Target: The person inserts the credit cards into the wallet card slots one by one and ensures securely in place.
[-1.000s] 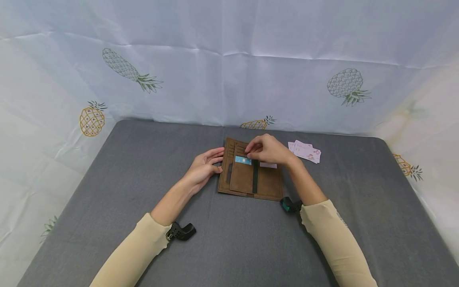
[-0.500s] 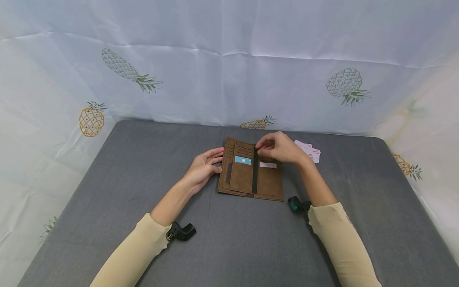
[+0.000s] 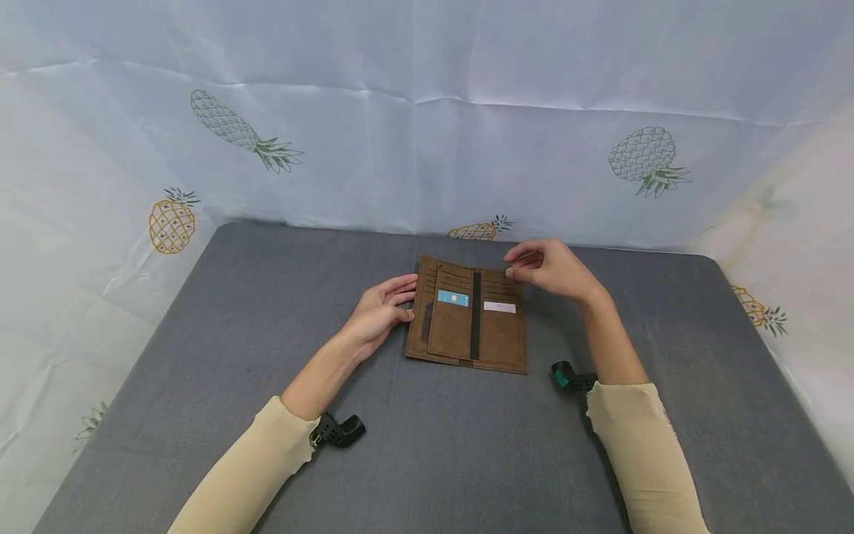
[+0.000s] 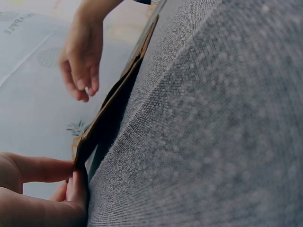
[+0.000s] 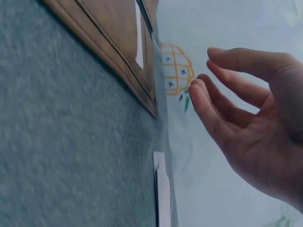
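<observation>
1. Left of centre, the left hand (image 3: 379,315) pinches the left edge of the brown wallet (image 3: 448,332).
2. The wallet lies open mid-frame, a blue card (image 3: 453,298) in its slots.
3. Right of centre, the empty right hand (image 3: 555,268) hovers, thumb and fingertips narrowly apart.
4. A pineapple-print curtain (image 3: 414,159) fills the top.

Blue card (image 3: 453,298) partly hidden inside the wallet (image 3: 460,326)

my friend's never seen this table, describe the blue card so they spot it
On the grey table, find the open brown wallet, its left edge pinched by the left hand. Inside, just left of the dark strap, the blue card pokes from a slot. Its colour sets it apart from the pale pink card right of the strap.
</observation>
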### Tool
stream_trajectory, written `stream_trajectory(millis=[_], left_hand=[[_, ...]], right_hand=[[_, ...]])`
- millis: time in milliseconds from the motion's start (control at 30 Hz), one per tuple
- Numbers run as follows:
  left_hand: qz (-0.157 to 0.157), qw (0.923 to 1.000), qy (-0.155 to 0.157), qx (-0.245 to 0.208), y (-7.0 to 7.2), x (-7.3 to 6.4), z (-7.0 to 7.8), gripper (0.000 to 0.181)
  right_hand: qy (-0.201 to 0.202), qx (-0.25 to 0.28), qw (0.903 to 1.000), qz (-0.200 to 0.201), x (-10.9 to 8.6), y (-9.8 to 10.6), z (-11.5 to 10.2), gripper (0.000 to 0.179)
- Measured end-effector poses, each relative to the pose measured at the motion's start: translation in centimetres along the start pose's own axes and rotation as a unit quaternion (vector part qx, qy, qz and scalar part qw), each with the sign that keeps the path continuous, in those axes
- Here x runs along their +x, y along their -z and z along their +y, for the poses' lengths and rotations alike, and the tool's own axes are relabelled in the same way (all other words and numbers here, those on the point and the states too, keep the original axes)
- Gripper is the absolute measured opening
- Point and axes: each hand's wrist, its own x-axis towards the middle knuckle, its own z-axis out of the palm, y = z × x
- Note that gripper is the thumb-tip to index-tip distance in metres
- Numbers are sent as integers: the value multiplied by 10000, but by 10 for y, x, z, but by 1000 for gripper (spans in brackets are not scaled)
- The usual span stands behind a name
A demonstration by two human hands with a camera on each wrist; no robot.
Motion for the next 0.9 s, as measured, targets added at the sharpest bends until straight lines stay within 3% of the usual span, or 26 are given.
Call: stream_trajectory(millis=[567,900], left_hand=[[4,10000,19,75,-1,2,0,78],[-3,9999,17,114,0,1,0,78]], right_hand=[[-780,-688,9936,443,-19,33,36,43],[-1175,-1234,9851,247,-20,38,52,53]])
